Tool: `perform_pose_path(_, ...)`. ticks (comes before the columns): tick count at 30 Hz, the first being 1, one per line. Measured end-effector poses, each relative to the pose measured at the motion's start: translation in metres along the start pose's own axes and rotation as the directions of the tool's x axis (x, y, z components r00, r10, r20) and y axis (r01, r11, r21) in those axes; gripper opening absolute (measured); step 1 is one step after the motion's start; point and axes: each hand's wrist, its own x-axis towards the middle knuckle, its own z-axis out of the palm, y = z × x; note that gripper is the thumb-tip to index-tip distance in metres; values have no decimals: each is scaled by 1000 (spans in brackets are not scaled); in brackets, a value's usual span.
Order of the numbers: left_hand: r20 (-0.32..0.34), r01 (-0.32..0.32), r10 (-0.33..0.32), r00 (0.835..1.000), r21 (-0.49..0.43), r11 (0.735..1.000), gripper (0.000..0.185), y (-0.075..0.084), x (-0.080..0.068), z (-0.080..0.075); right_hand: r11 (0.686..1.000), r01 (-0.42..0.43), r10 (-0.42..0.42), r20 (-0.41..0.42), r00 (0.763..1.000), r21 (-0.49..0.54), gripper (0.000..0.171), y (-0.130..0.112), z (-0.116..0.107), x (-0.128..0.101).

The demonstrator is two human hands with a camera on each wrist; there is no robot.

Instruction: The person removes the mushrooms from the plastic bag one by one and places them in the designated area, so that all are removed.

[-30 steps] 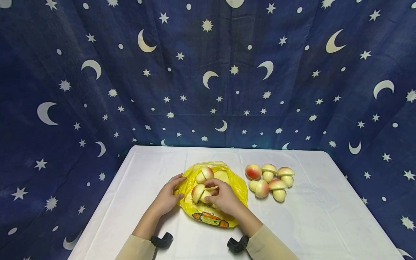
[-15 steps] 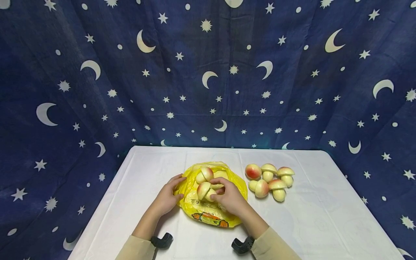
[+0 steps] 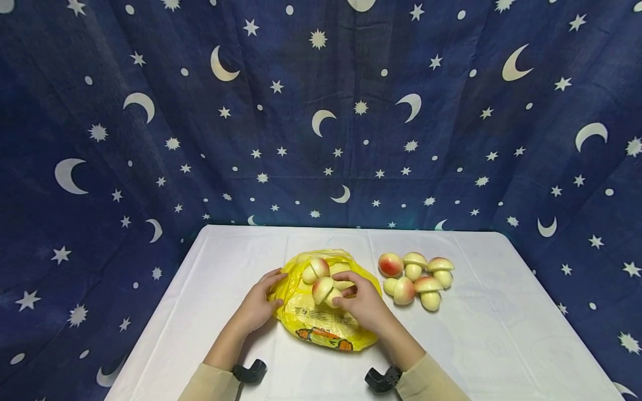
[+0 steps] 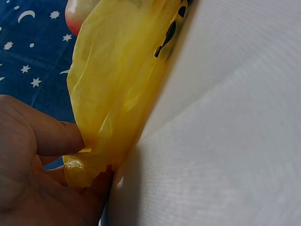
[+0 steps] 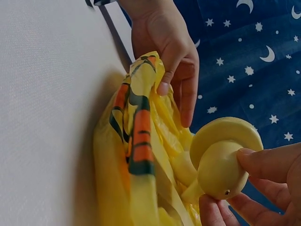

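Note:
A yellow plastic bag [image 3: 311, 316] lies on the table with its mouth spread toward the back. My left hand [image 3: 257, 303] holds the bag's left edge; in the left wrist view the thumb and fingers pinch the thin film. Over the bag's mouth, my right hand [image 3: 366, 303] pinches a toy mushroom [image 3: 322, 291] by its stem, thumb on one side and fingertips on the other. The right wrist view shows the pale underside of its cap and a small dark hole in the stem end. Behind it, another mushroom [image 3: 316, 270] with a reddish cap lies in the bag, alongside paler pieces partly hidden.
Right of the bag, several red-and-cream mushrooms [image 3: 428, 284] lie in a loose cluster on the white tablecloth [image 3: 481, 334]. A dark blue curtain [image 3: 281, 128] with moons and stars hangs behind the table and at both sides. Each wrist carries a black camera mount [image 3: 249, 371].
My right hand has shifted to the right over the bag, carrying the pinched mushroom with it. The left hand has stayed at the bag's edge.

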Motion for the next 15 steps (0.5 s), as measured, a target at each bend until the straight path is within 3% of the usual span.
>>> perform_pose_path(15, 2, -9, 9, 1000, 1, 1000, 62, 0, -1, -1, 998, 19, -17, -35, 999, 58, 46, 3, -19, -7)
